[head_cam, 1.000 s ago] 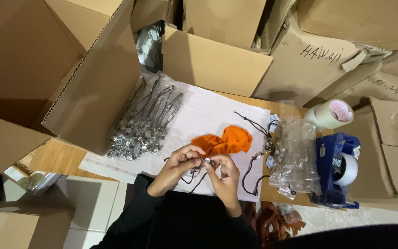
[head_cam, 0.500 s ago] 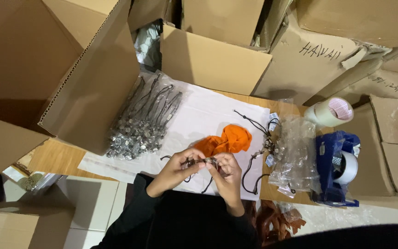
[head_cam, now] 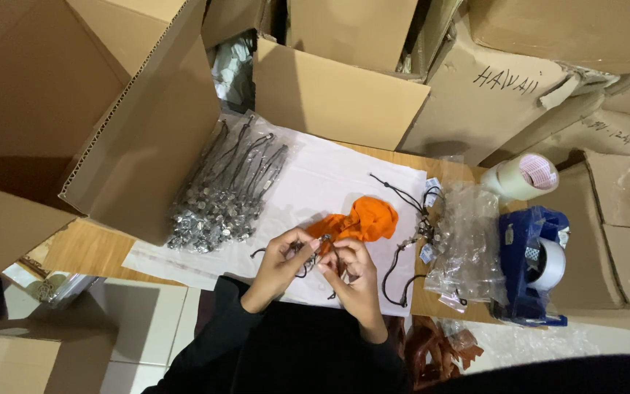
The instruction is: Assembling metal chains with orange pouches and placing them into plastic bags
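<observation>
Both hands meet just below the orange cloth [head_cam: 362,219]: left hand [head_cam: 286,255] and right hand [head_cam: 350,271] pinch one black cord charm [head_cam: 320,252] between the fingertips. A big bagged pile of finished charms [head_cam: 224,193] lies left of the cloth; loose cords [head_cam: 406,241] and empty clear bags [head_cam: 468,244] wait to its right, so a fair part looks done.

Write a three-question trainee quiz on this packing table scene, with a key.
1. True or false: the orange cloth lies on the white sheet.
2. Which hand is nearer the tape dispenser: left hand or right hand?
3. The pile of finished cord charms lies beside: A) a cardboard box flap B) a tape roll C) a sink

Key: 1 true; 2 right hand; 3 A.
</observation>
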